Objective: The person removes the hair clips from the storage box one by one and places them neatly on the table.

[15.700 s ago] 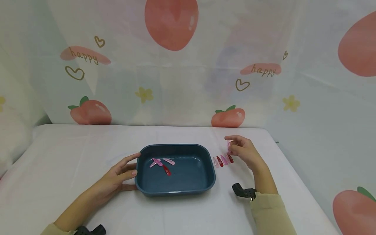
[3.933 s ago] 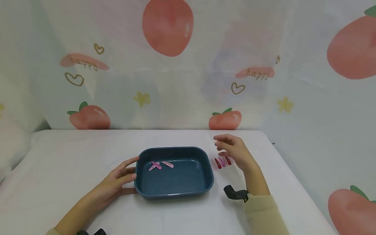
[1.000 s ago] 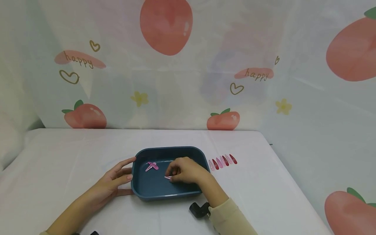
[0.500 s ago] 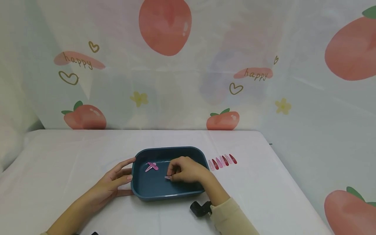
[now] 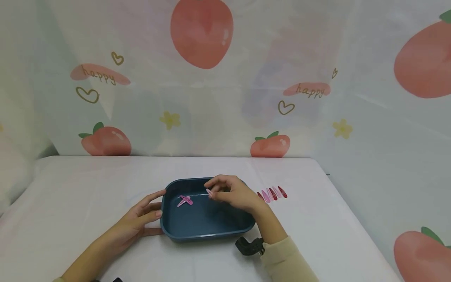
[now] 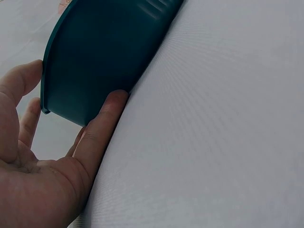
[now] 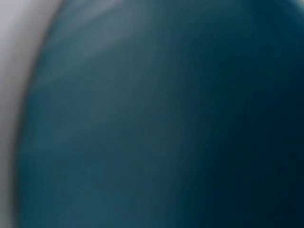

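A dark teal tray (image 5: 197, 235) sits on the white table. My left hand (image 5: 146, 213) rests against its left wall with straight fingers; the left wrist view shows the thumb and fingers (image 6: 102, 126) touching the tray's outer wall (image 6: 99, 52). My right hand (image 5: 230, 192) hovers over the tray's far side and pinches a pink hair clip (image 5: 210, 192) at its fingertips. Two pink clips (image 5: 184, 200) lie crossed on the tray floor. A row of several pink and red clips (image 5: 273, 194) lies on the table right of the tray. The right wrist view shows only blurred teal tray (image 7: 156, 123).
The table (image 5: 317, 219) is covered in white cloth, its right edge near the clip row. A backdrop printed with peaches and hearts (image 5: 211, 78) hangs behind the table. Black wrist-camera mounts (image 5: 249, 246) show at my right cuff.
My right hand has lifted from the tray floor toward the far rim, carrying the pink clip it was pinching. The left hand has stayed on the tray.
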The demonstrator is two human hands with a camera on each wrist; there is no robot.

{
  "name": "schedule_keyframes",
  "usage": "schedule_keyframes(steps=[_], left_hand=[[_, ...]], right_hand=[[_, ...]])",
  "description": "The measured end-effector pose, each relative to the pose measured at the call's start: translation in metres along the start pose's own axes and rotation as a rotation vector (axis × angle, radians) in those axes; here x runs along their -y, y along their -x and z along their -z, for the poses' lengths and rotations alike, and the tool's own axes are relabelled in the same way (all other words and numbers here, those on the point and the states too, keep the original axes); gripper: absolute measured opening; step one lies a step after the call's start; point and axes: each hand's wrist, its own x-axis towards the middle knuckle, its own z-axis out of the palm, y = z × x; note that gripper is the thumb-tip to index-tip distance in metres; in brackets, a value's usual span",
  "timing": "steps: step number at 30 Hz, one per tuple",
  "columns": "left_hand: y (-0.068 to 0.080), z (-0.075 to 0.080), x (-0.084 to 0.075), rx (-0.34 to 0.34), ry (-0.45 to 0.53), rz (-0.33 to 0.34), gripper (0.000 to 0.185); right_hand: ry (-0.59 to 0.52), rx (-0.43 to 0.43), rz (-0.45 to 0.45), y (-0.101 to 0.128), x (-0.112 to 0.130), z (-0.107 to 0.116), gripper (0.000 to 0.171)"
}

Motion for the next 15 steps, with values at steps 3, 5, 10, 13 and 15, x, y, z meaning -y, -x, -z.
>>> schedule_keyframes(steps=[3, 5, 10, 13, 15], left_hand=[[-0.001, 0.001, 0.001, -0.006, -0.001, -0.002, 0.055], [-0.001, 0.001, 0.001, -0.005, 0.000, -0.003, 0.055], [-0.001, 0.003, 0.001, 0.001, -0.003, -0.012, 0.055], [0.000, 0.002, 0.000, 0.006, -0.002, -0.012, 0.055], [0.000, 0.002, -0.001, 0.005, -0.002, -0.011, 0.056]], right_hand=[[-0.108, -0.058, -0.019, 0.002, 0.004, 0.008, 0.028], [-0.172, -0.073, -0.034, 0.003, 0.004, 0.014, 0.030], [-0.267, -0.082, -0.057, 0.011, 0.001, 0.025, 0.035], [-0.302, -0.096, -0.058, 0.018, -0.004, 0.033, 0.038], [-0.315, -0.107, -0.056, 0.022, -0.007, 0.039, 0.039]])
